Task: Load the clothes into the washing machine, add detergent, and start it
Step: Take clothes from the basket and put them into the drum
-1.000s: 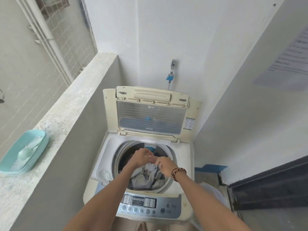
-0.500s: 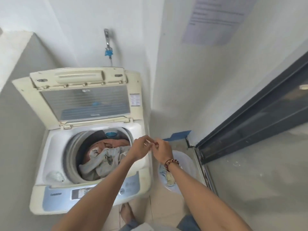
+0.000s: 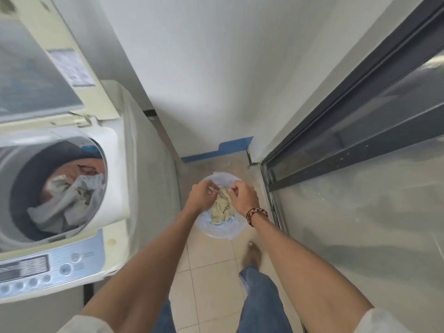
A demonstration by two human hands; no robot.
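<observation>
Cream cloth [image 3: 222, 209] lies in a pale basin [image 3: 222, 233] on the tiled floor [image 3: 209, 280], right of the washer [image 3: 115, 188]. Both hands reach down over it: the left hand [image 3: 203, 197] and right hand [image 3: 242, 195] have fingers curled, pinching the cloth's top edge between them. More clothes [image 3: 69, 200] sit in the washer's drum under the raised lid [image 3: 36, 75].
</observation>
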